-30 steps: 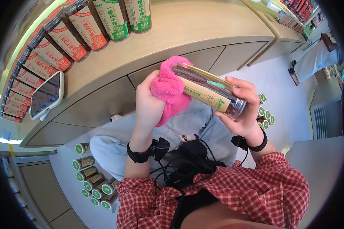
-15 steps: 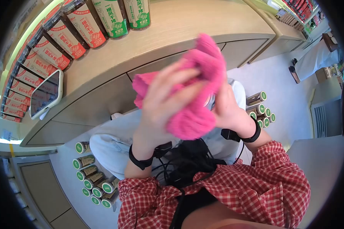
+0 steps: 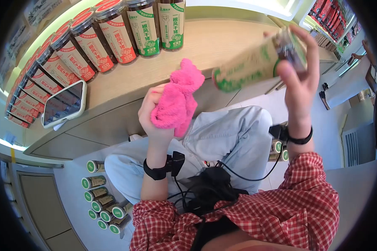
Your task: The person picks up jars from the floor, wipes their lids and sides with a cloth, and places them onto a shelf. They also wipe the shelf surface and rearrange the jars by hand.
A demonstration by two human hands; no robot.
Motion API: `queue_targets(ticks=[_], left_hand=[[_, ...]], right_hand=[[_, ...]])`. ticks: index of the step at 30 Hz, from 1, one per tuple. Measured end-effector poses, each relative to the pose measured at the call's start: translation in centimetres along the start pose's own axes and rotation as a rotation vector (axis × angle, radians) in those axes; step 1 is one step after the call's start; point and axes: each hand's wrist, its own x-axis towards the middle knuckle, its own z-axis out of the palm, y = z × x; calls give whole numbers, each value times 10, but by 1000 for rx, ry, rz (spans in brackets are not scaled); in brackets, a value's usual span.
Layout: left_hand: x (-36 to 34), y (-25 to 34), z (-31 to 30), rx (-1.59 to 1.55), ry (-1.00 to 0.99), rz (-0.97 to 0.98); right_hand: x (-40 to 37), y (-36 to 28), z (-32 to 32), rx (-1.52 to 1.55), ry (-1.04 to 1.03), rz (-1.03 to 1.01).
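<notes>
"what's moved since the earlier frame?"

"hands have parted: the right hand (image 3: pixel 300 79) has swung the jar (image 3: pixel 249 65) up towards one to two o'clock, and the pink cloth (image 3: pixel 178 102) is off it, towards eleven."

"how are the fingers doing?"

"right ones are wrapped round one end of the jar, thumb on the near side. the left hand (image 3: pixel 153 111), at ten o'clock, is clenched on the bunched cloth."

"is the jar upright?"

"no, tilted, its far end pointing to about eight o'clock. it's blurred, and i can't tell how high it is over the counter (image 3: pixel 226 37)."

"what's up on that counter?"

"red-labelled jars (image 3: pixel 92 46) curve from nine round to eleven o'clock, two green-labelled ones (image 3: pixel 171 29) sit just short of twelve, and a phone (image 3: pixel 65 104) leans in front of the row, between nine and ten."

"and lower down?"

"green-lidded jars (image 3: pixel 97 193) are grouped on the floor between seven and eight o'clock; a couple more show beside the knee (image 3: pixel 255 121), just past three. another person (image 3: pixel 349 85) is between two and three o'clock."
</notes>
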Motion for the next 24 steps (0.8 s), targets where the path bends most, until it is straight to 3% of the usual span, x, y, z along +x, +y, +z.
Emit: queue_targets(ticks=[3,5,6,7,10,16,20,24], left_hand=[[3,-2,-3,2,-26,11],[3,2,-2,39,-69,44],[3,2,-1,48,-85,44],[3,2,0,59,-100,47],[4,2,0,59,-121,13],[4,3,-1,45,-121,-58],[4,3,1,37,-151,-53],[2,-1,1,37,-179,-72]], right_hand=[[61,20,3,-187,-124,-106],[93,25,20,-267,-254,87],[107,46,21,-434,-304,22],[123,72,21,-565,-361,85],[144,101,34,-503,-443,237],[173,129,48,-392,-635,164],[173,122,53,-460,-662,105],[168,118,58,-420,-630,172]])
